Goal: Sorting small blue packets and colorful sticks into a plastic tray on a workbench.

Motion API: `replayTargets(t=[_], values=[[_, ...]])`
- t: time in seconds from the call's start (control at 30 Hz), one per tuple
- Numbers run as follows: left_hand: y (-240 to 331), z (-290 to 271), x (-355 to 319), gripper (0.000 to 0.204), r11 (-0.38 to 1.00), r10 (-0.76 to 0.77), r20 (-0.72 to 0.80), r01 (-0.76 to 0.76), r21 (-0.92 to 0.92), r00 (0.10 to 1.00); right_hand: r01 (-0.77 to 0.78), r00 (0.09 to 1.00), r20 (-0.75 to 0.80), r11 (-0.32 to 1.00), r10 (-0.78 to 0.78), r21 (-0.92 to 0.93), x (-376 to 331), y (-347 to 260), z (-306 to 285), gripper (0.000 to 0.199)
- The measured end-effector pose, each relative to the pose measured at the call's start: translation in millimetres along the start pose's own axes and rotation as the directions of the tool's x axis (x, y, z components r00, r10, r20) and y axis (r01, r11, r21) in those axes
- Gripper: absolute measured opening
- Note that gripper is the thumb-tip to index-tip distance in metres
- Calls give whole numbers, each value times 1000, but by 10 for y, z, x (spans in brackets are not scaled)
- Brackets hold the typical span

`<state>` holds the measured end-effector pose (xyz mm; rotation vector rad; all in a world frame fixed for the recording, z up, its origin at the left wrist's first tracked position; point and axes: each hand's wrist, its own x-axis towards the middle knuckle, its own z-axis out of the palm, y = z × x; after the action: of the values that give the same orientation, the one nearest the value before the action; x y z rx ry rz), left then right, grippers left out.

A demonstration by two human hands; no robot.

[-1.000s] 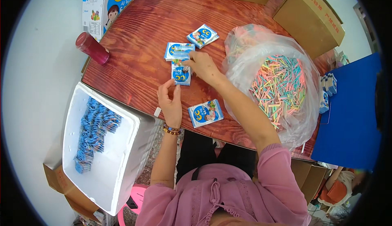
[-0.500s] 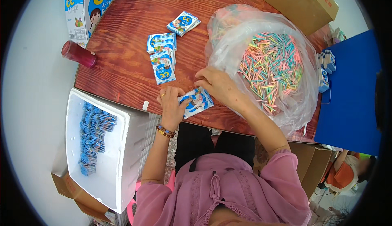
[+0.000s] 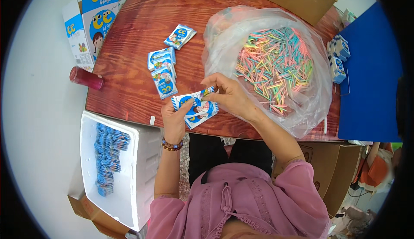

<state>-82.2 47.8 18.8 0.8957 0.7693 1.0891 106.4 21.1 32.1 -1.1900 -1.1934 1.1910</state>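
A blue packet (image 3: 195, 108) is gripped by the left hand (image 3: 174, 117) and pinched by the right hand (image 3: 230, 96) — a bag of straws (image 3: 276, 62) is seen at two o'clock.

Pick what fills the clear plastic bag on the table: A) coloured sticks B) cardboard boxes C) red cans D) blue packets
A: the clear plastic bag holds a heap of thin pink, green, yellow and blue coloured sticks; the blue packets lie outside it on the table.
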Motion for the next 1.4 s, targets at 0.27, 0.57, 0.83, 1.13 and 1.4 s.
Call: replayTargets(t=[0.27, 0.57, 0.83, 1.13, 1.4], values=[[-257, 556, 70, 10, 996, 64, 46, -67, 65, 997, -46, 993, -94, 978, 66, 206, -300, -146, -528, 6], [-559, 949, 63, 10, 999, 33, 43, -33, -20, 999, 44, 966, -254, 999, -48, -20, -574, -50, -866, 14], [-595, 1007, 125, 14, 969, -135, 28, 138, -206, 990, 322, 903, -273, 943, -332, -84, -713, -69, -1154, 12], [-610, 1076, 106, 18, 939, -266, 133, 288, -189, 955, 508, 860, 186, 774, -474, -377, -662, 51, -1132, 31], [-601, 1020, 58, 19, 921, -287, 85, 300, -250, 954, -36, 939, -312, 859, -146, -511, -147, -80, -2120, 27]])
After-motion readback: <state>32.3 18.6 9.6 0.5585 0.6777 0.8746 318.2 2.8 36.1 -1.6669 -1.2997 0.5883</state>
